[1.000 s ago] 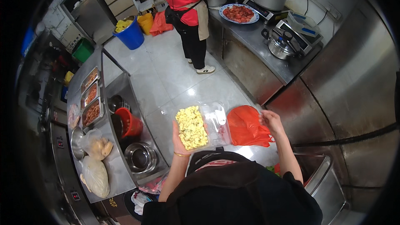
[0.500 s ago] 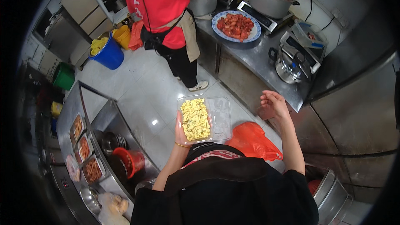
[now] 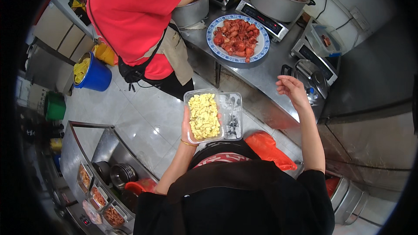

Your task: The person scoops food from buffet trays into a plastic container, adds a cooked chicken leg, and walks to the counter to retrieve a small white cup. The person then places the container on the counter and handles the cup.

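Note:
My left hand (image 3: 186, 126) supports a clear plastic takeaway box (image 3: 206, 141) from below, its fingers around the sides. Chopped yellow scrambled egg (image 3: 203, 116) fills the box, and its hinged clear lid (image 3: 231, 115) lies folded out to the right. Raised to the right, my right hand (image 3: 291, 90) holds nothing; its fingers are loosely bent and slightly apart. Just beyond it on the steel counter stands a pressure cooker (image 3: 314, 80). A blue-rimmed oval plate (image 3: 212, 48) heaped with glazed reddish meat pieces (image 3: 237, 37) sits farther along that counter.
A co-worker in a red shirt (image 3: 135, 13) reaches into a pot (image 3: 191, 13) at the far counter. A large pot (image 3: 278, 6) stands on an induction cooker (image 3: 265, 21). An orange-red plastic bag (image 3: 270, 149) lies below the counter. Food trays (image 3: 99, 198) line the left steel bench.
I am closer to the counter, and the plate appears nearer. My right hand has risen towards the pressure cooker. The co-worker appears farther left. My left hand still holds the box.

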`<state>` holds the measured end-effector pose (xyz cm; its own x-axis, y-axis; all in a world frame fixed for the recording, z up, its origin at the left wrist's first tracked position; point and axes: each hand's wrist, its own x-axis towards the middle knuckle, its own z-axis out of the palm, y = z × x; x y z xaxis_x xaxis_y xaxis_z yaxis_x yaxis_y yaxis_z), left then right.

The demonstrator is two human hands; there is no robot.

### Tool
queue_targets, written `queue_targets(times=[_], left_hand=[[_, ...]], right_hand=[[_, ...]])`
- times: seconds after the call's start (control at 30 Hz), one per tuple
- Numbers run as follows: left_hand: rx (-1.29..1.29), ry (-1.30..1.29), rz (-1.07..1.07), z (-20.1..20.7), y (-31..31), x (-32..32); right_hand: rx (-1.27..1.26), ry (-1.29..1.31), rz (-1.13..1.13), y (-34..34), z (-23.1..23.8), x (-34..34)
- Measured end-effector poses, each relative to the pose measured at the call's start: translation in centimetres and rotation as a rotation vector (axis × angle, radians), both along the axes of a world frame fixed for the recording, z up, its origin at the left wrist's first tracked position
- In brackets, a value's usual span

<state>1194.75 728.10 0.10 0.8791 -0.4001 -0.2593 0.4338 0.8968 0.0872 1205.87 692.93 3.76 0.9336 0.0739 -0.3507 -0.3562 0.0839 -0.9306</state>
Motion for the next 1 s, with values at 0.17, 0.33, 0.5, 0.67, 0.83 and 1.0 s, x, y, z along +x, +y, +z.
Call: queue_targets(times=[0.17, 0.33, 0.5, 0.67, 0.83, 1.0], left_hand=[[0.05, -0.002, 0.143, -2.0, -1.6, 4.5], [0.03, 0.125, 0.265, -2.8, -3.4, 6.3], [0.039, 0.141, 0.3, -3.4, -3.4, 8.1], [0.009, 0.124, 0.215, -3.6, -1.9, 10.8], [-0.036, 0.119, 0.147, -3.8, -0.9, 13.0], [-0.003, 0.125, 0.109, -3.8, -0.1, 14.2]], right_hand=[[0.005, 0.035, 0.143, 1.0, -2.1, 9.0], [0.059, 0.062, 0.261, 2.5, -2.5, 16.5], [0.327, 0.277, 0.302, 5.1, -3.9, 20.0], [0.501, 0.418, 0.184, 7.2, -4.5, 21.1], [0.614, 0.604, -0.007, 10.4, -5.0, 22.6], [0.964, 0.504, -0.072, 11.9, -7.0, 24.5]])
